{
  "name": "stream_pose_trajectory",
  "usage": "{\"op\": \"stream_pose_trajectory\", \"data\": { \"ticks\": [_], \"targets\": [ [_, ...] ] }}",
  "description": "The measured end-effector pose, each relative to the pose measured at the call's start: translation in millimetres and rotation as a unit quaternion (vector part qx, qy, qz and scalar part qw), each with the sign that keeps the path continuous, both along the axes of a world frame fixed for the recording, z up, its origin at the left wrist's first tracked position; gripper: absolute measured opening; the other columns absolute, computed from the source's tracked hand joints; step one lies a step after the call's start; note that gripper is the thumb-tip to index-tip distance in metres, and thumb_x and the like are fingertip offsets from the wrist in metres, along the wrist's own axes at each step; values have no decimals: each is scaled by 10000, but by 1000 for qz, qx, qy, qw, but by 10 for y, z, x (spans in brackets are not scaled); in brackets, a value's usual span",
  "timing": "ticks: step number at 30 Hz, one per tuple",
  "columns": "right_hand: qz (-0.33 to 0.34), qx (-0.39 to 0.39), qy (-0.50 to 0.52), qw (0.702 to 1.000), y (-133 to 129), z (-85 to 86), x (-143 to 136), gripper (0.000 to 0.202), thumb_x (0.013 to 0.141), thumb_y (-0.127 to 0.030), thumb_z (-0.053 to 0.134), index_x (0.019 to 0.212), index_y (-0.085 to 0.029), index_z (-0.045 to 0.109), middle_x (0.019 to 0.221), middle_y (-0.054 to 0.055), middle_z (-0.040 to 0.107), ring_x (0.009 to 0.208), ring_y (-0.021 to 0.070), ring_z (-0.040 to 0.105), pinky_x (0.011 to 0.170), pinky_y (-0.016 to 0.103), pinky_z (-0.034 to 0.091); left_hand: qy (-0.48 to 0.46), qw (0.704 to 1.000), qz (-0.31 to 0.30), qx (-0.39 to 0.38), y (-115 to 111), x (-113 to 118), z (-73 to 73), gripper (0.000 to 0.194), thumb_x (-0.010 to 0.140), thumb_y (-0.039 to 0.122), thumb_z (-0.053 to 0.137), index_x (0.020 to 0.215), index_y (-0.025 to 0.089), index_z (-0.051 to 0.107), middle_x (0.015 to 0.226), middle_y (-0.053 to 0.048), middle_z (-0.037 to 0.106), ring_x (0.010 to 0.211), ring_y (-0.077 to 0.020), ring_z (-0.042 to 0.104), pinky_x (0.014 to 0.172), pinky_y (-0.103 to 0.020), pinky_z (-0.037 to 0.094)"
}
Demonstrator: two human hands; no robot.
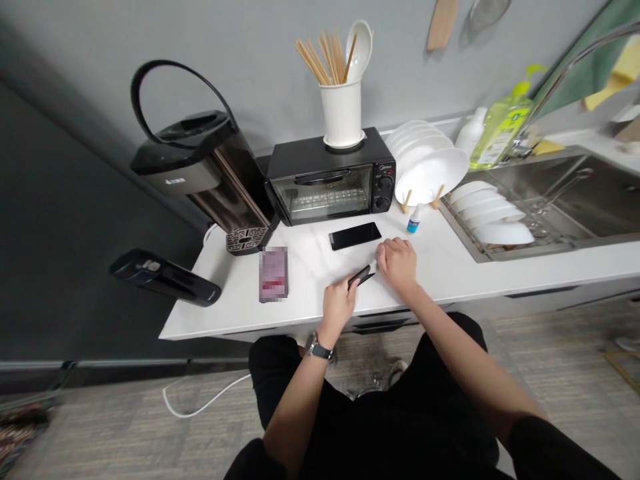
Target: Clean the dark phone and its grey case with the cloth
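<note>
A soft light is making the white counter bright, while the left side is looking dark. The steel sink is shining, the edges are stretching (as with wide lens), and coarse squares are covering the purple item.

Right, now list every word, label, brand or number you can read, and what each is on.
"Midea": black toaster oven
Too small or blurred: markings on the tall dispenser, dark flask, small blue-and-white bottle, green soap bottle
Pixelated: purple packet
</note>
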State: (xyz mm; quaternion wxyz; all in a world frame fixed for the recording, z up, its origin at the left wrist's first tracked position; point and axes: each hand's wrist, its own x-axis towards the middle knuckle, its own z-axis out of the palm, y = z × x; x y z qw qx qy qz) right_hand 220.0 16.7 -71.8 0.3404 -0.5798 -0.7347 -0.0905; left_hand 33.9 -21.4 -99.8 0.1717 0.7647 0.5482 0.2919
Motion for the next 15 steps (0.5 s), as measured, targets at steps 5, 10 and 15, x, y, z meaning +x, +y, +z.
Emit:
{"op": "stream_pose_trajectory", "data": {
  "ticks": [5,10,15],
  "targets": [
    [196,-3,-21,980,-281,-13,-443,292,1066,-236,444,1153,-192,720,1097,85,757,1061,260,603,1047,442,372,44,999,-1,-12,5,-30,-34,202,942,90,581,943,149,775,880,-119,810,806,-265,774,750,-318,570],
    [140,-15,-37,989,-19,-34,-96,337,1052,-262,447,924,-187,749,841,87,735,849,257,592,828,415,392,26,1000,-10,-4,-11,-73,-18,224,1015,160,565,1124,182,759,1015,-103,820,912,-244,784,826,-302,572],
    [66,-3,14,998,-60,-1,-173,381,1066,-201,385,964,-185,752,935,110,749,963,288,593,957,468,370,16,1000,9,-8,8,-33,9,230,1046,212,555,1158,184,755,996,-103,821,881,-248,788,790,-303,573]
  ]
}}
